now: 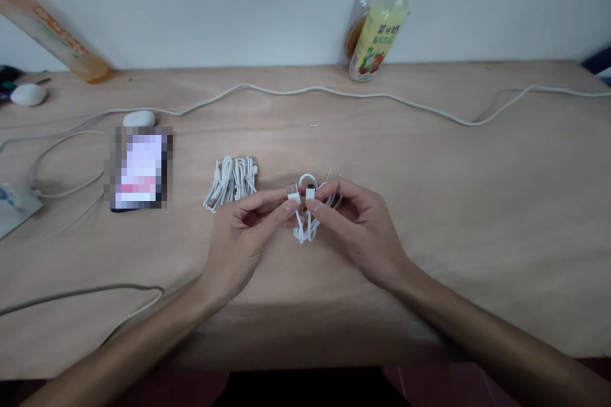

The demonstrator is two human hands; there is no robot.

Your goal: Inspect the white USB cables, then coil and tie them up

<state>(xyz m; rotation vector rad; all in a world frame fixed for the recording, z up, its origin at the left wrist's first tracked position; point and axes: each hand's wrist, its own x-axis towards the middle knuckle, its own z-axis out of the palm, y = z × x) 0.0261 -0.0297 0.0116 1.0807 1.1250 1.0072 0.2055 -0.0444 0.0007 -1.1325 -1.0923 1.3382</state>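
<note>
Nearest, two bare forearms (157, 331), reaching in low from both sides. With the left grip (238, 229), pinching a white USB plug (293, 198) between thumb and finger; with the right grip (370, 229), pinching a black-tipped plug (310, 193) the same way. Holding, seemingly, both ends of a looped white cable (309, 233) side by side, over the middle of the surface (477, 216); can't tell if touching it. Looks like the step of lining up the two ends. Next, likely calling for a steady pinch, with care for the loose loops just below. Close by on the left, a bunch of folded white cables (231, 178), partly behind the left grip and easy to bump. Farther left, a phone (140, 172) and a small white case (139, 119). Across the back, a long white cord (286, 93). By the wall, a yellow drink bottle (379, 38) and an orange drink bottle (52, 32), both well out of the way
</note>
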